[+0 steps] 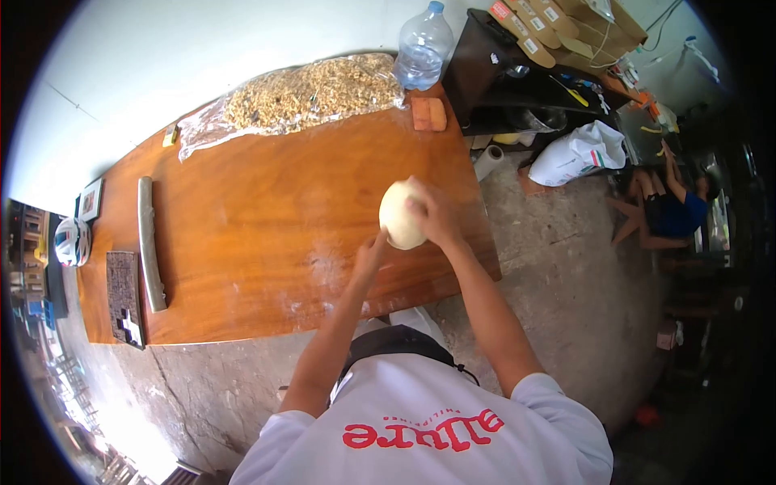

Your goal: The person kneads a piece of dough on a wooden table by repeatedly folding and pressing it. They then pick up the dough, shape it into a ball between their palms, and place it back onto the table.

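Observation:
A smooth, rounded, cream-coloured object is held between my hands over the right part of the wooden table. It looks like a ball or a bowl's underside; its exact kind cannot be made out. My left hand grips its lower left edge. On its right side lies my right hand, slightly blurred, with fingers curled against the surface. Whitish powder smears mark the tabletop to the left of my forearms.
Along the wall lies a clear plastic bag of tan flakes, beside a water jug and an orange block. A grey pole and dark carved board lie left. Beyond the table's right edge stand a white sack and a seated person.

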Action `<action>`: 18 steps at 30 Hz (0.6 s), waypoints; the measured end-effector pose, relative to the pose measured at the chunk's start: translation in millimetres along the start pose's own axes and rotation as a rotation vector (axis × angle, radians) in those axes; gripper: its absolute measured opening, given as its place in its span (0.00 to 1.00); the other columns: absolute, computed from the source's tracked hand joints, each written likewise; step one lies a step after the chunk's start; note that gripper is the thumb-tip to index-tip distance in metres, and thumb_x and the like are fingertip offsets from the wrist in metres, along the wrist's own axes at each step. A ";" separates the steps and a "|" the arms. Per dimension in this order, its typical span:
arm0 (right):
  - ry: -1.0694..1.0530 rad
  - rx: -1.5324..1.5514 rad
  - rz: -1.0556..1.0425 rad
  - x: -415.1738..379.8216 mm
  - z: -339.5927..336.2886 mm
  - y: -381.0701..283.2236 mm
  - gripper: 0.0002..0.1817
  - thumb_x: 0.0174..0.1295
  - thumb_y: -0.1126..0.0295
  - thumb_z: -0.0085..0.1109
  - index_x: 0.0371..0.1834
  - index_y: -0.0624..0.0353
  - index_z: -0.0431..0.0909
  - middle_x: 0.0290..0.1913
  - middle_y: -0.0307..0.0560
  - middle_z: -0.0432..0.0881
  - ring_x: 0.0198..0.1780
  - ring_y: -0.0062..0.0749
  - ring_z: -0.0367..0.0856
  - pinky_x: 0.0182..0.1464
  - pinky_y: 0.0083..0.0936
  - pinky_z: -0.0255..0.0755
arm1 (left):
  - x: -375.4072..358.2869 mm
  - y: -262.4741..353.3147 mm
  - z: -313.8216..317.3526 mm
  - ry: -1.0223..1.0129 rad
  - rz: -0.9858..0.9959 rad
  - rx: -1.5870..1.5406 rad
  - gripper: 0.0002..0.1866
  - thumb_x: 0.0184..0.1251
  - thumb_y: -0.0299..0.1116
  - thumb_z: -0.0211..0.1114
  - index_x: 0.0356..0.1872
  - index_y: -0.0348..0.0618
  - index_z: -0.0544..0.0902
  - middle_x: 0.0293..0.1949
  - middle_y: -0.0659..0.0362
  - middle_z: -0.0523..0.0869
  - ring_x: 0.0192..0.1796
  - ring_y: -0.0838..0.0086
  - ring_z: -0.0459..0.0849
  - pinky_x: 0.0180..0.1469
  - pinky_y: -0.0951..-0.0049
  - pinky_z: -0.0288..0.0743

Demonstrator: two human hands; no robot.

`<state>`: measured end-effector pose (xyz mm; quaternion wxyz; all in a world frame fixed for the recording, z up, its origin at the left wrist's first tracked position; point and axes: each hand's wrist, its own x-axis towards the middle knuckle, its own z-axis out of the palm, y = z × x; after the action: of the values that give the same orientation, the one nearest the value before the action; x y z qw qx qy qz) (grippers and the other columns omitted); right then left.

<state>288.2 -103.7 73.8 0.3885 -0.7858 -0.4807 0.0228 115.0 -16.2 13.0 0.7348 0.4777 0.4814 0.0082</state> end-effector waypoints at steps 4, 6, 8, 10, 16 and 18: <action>-0.110 0.001 0.127 -42.5 66.5 96.9 0.26 0.68 0.57 0.60 0.67 0.56 0.74 0.60 0.59 0.81 0.64 0.51 0.77 0.66 0.41 0.69 | 25.5 -52.7 -58.2 0.499 0.295 0.459 0.27 0.70 0.52 0.65 0.57 0.37 0.80 0.51 0.46 0.86 0.50 0.56 0.85 0.52 0.60 0.79; 0.287 0.420 0.655 -49.3 85.3 105.7 0.27 0.68 0.55 0.59 0.66 0.60 0.74 0.60 0.60 0.80 0.62 0.54 0.78 0.63 0.44 0.70 | 9.2 -42.5 -43.1 0.404 0.358 0.298 0.25 0.71 0.47 0.64 0.58 0.36 0.79 0.53 0.45 0.84 0.53 0.54 0.84 0.56 0.60 0.77; 0.278 0.304 0.544 -40.1 116.9 90.2 0.26 0.68 0.57 0.59 0.62 0.63 0.75 0.57 0.60 0.80 0.58 0.55 0.78 0.61 0.45 0.71 | 22.4 -16.8 -11.4 0.354 0.567 0.270 0.24 0.75 0.44 0.60 0.62 0.37 0.76 0.58 0.44 0.81 0.59 0.51 0.80 0.62 0.58 0.73; 0.268 0.123 0.280 -31.2 112.4 48.9 0.21 0.69 0.58 0.58 0.52 0.67 0.76 0.48 0.60 0.80 0.51 0.58 0.78 0.56 0.47 0.71 | 19.5 14.9 22.0 0.340 0.785 0.326 0.23 0.77 0.39 0.56 0.67 0.38 0.74 0.67 0.42 0.73 0.70 0.47 0.70 0.71 0.56 0.64; -0.079 -0.043 0.272 -71.6 86.3 15.6 0.19 0.68 0.58 0.56 0.51 0.63 0.76 0.53 0.60 0.80 0.59 0.58 0.76 0.61 0.48 0.69 | 50.2 -23.6 21.9 0.167 0.983 0.567 0.25 0.77 0.40 0.49 0.68 0.39 0.74 0.73 0.42 0.68 0.75 0.44 0.64 0.77 0.48 0.55; 0.255 -0.058 0.126 -78.7 109.5 18.0 0.18 0.69 0.59 0.53 0.54 0.61 0.75 0.59 0.58 0.78 0.65 0.59 0.73 0.66 0.53 0.66 | 56.7 -34.0 14.9 0.196 1.127 0.714 0.26 0.77 0.42 0.46 0.67 0.40 0.75 0.72 0.42 0.70 0.75 0.44 0.64 0.77 0.45 0.54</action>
<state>214.4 -104.3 -40.5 0.4216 -0.8217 -0.3776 -0.0669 140.8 -18.2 -49.6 0.3683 0.8665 0.1961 0.2741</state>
